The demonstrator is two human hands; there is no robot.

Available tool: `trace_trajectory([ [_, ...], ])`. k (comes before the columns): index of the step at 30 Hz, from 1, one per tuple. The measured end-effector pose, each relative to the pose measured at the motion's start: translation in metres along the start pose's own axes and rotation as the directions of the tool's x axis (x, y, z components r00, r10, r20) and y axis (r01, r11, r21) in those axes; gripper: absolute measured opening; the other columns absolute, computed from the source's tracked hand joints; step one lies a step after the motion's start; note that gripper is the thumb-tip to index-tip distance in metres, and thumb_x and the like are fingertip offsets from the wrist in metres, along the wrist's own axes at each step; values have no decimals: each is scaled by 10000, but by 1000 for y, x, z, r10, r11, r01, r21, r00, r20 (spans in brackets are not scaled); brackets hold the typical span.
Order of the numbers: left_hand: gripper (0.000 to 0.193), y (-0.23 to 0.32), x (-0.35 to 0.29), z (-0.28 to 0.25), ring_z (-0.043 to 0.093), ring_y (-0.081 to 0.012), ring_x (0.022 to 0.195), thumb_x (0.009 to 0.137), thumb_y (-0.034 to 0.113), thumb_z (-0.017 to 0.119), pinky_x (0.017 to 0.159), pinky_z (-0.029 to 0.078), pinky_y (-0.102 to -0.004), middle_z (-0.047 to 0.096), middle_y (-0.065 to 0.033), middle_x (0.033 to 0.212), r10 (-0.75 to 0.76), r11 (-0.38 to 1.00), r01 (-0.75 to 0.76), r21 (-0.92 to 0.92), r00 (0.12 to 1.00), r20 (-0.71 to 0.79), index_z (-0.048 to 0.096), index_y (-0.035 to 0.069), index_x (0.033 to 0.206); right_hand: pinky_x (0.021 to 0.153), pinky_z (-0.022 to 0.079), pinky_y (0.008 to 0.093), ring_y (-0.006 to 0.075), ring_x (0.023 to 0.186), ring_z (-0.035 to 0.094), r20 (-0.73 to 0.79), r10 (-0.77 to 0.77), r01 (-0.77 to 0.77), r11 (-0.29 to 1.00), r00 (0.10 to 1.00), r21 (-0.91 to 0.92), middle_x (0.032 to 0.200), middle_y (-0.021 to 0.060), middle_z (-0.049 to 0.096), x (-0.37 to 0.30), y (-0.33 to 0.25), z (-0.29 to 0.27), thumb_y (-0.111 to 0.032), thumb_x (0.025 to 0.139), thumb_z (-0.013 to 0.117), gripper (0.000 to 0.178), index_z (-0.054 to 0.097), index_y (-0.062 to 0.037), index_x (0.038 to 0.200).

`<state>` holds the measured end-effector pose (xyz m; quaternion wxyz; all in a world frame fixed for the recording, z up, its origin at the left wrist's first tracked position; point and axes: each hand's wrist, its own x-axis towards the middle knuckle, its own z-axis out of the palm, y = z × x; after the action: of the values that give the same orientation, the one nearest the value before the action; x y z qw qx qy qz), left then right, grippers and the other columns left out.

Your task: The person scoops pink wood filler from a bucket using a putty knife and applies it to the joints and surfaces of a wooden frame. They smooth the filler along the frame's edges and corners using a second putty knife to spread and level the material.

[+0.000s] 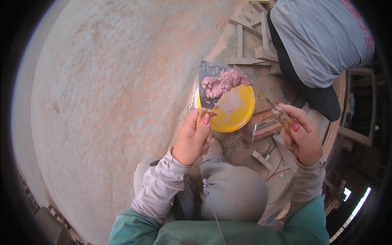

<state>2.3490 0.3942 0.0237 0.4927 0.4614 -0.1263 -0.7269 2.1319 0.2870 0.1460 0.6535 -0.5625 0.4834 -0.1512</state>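
Note:
My left hand [192,136] is closed round the wooden handle of a broad putty knife [207,70], its dark blade pointing away from me. A lump of pink putty [220,85] lies across that blade. In my closed right hand [304,132] is a second putty knife [264,97], seen nearly edge-on and slanting to the far left. Its tip meets the right end of the putty. Below both blades sits a round yellow lid or tub top [246,109], with a pinkish smear [230,102] on its surface.
A large, patchy pale surface [102,94] fills the left. Another person in a grey shirt [322,41] bends at the far right, beside wooden frames [240,41]. A screwdriver-like tool [255,130], a wood block [261,159] and cables lie near my knee [234,194].

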Motion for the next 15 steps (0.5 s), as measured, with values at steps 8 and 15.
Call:
trace_trajectory([
  [8,375,8,-6,5,312,-50,397,1004,425,384,376,270,-208,420,12,635,-25,983,53,-178,987,156,458,99,1173,548,412,251,141,620,498,-27,-497,435,783,867,-445,820,69,556,23,77,34,-170,953,531,417,470,-30,1341],
  [15,394,11,-10,8,302,-50,396,998,440,389,375,270,-205,414,10,640,-27,987,45,-153,993,116,444,98,1187,633,488,314,281,721,586,8,-509,364,605,861,-709,882,130,571,9,126,39,-77,861,635,459,530,-82,1308],
])
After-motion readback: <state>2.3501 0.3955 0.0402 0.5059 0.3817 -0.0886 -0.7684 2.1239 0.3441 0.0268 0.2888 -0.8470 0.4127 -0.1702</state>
